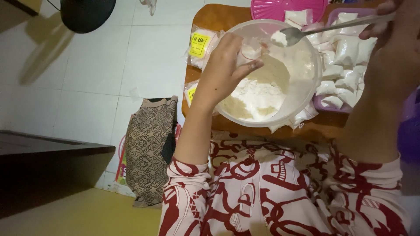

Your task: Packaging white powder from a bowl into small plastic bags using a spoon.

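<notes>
A: Head view first. Which way does the spoon [332,27] lie?

B: Its long axis runs nearly level across the top of the picture, handle end at the upper right, bowl end pointing left and tipped slightly down. The bowl end carries a lump of white powder and hangs over the far rim of the big clear bowl [306,94].

A: Who holds it?

B: The right hand [387,19], up in the corner. Its fingers are closed around the handle end, though the picture's edge cuts off part of the hand. The right forearm runs down from there to the patterned red and white sleeve.

A: And the left hand [225,65]?

B: Raised over the near left part of the bowl, wrist bent, back of the hand toward the camera. Fingers and thumb are pinched on a small clear bag [253,49], which it holds just left of the spoon's tip. I cannot tell whether spoon and bag touch.

A: What is in the bowl?

B: A heap of white powder [258,98], mostly on the near side.

A: Around it?

B: The bowl stands on a low wooden table [214,17]. Right of it a purple tray [326,106] holds many small filled bags [345,52]. A pink lid [271,8] lies at the far edge, and packets with yellow labels [200,44] lie to the left.
</notes>
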